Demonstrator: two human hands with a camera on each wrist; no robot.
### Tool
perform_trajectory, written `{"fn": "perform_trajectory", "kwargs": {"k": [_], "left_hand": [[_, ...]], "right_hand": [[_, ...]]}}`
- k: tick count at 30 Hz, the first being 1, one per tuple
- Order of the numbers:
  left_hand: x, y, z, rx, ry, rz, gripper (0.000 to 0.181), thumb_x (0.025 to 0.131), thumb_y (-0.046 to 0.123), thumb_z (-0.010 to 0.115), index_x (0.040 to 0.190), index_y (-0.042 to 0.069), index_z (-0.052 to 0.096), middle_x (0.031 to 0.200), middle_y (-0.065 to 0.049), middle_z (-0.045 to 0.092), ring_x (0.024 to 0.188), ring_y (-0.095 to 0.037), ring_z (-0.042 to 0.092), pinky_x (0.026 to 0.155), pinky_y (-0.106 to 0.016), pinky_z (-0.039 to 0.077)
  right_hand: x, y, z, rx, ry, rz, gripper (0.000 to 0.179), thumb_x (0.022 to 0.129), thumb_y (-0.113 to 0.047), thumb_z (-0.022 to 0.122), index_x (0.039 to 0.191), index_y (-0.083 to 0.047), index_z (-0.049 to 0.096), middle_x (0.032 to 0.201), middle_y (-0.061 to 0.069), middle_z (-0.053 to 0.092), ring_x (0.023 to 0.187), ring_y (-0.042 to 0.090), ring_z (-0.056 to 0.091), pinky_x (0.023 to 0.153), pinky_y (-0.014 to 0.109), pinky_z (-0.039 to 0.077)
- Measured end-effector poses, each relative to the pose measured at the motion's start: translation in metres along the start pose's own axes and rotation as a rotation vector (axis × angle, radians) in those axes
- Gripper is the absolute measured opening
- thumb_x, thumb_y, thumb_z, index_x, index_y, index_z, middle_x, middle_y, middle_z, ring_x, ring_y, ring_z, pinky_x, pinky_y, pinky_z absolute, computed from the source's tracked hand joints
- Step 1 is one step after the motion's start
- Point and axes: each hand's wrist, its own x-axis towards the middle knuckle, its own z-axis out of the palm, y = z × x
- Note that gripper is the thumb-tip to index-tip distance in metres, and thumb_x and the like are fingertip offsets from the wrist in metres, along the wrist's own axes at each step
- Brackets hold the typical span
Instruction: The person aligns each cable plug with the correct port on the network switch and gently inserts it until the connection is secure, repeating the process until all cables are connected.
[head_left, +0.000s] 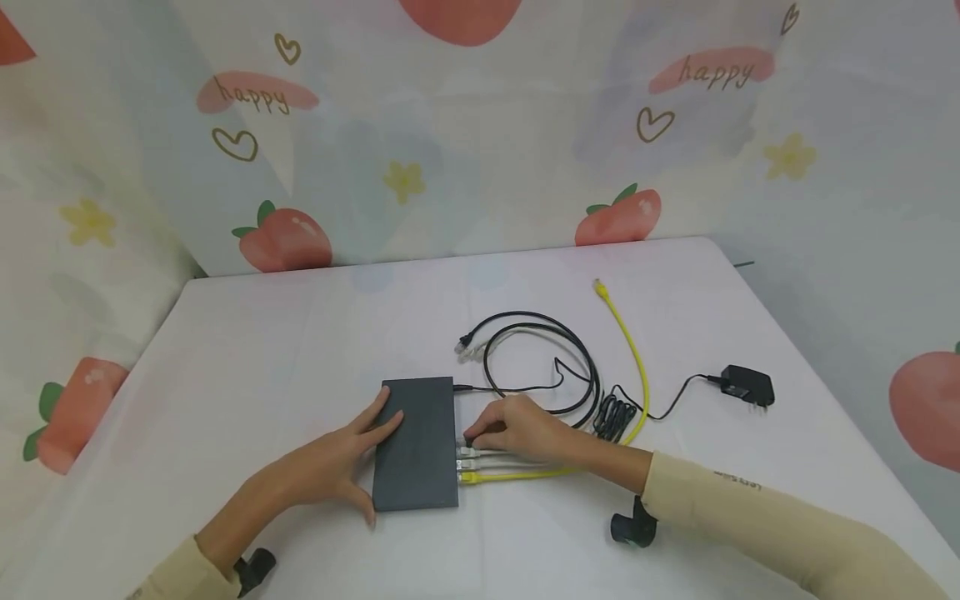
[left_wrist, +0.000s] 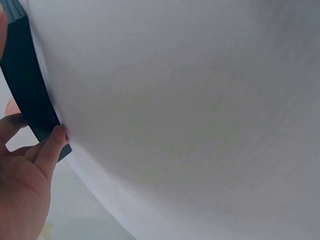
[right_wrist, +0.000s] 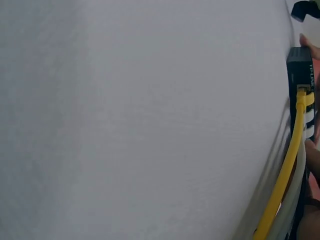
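A flat dark network switch (head_left: 416, 442) lies on the white table, its ports facing right. My left hand (head_left: 333, 467) holds it from the left, fingers on its top and far-left edge, thumb at the near-left corner; the left wrist view has the switch (left_wrist: 32, 80) between thumb and fingers. At the port side my right hand (head_left: 528, 429) pinches the black plug (head_left: 470, 442) of a network cable right by the switch. Below that plug, two white plugs (head_left: 468, 464) and a yellow plug (head_left: 468, 478) sit in ports; the yellow cable (right_wrist: 290, 165) shows in the right wrist view.
A black power lead (head_left: 525, 389) runs from the switch's upper right to a power adapter (head_left: 746, 386) on the right. Coiled black cable (head_left: 581, 333) lies behind my right hand. The yellow cable's free end (head_left: 602, 289) points toward the back. Patterned cloth (head_left: 487, 150) hangs behind the table.
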Motion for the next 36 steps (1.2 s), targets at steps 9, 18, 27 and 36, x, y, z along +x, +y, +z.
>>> {"fn": "perform_trajectory", "kwargs": {"k": [9,18,27,36], "left_hand": [[0.001,-0.002,0.001,-0.005,0.007,0.010,0.124,0.054,0.063,0.077,0.150,0.009,0.021,0.155,-0.018,-0.007,0.137,-0.037,0.019,0.096,-0.045,0.040],[0.001,0.001,-0.001,-0.008,-0.004,0.002,0.124,0.053,0.061,0.079,0.150,0.007,0.023,0.155,-0.020,-0.005,0.136,-0.038,0.022,0.095,-0.046,0.041],[-0.001,-0.001,-0.001,-0.010,0.016,0.015,0.124,0.053,0.058,0.080,0.149,0.005,0.024,0.155,-0.021,-0.003,0.136,-0.039,0.021,0.095,-0.046,0.041],[-0.001,-0.005,0.004,-0.053,0.025,0.019,0.124,0.053,0.059,0.080,0.150,0.009,0.022,0.156,-0.017,-0.006,0.138,-0.036,0.015,0.098,-0.045,0.038]], "right_hand": [[0.007,-0.002,-0.008,0.243,-0.054,0.198,0.010,0.084,-0.012,0.071,0.092,-0.010,0.075,0.089,-0.003,0.070,0.076,0.011,0.064,0.067,0.026,0.051],[0.011,-0.009,-0.006,0.277,-0.051,0.278,0.011,0.084,-0.007,0.069,0.093,-0.006,0.075,0.086,0.000,0.070,0.073,0.009,0.063,0.066,0.025,0.052],[0.011,-0.012,0.002,0.256,-0.010,0.243,0.008,0.085,-0.003,0.067,0.090,-0.002,0.074,0.083,0.002,0.070,0.069,0.011,0.064,0.063,0.025,0.052],[0.011,-0.006,-0.002,0.312,-0.040,0.240,0.010,0.087,-0.005,0.066,0.093,-0.001,0.073,0.086,0.002,0.069,0.070,0.011,0.064,0.066,0.025,0.052]]}}
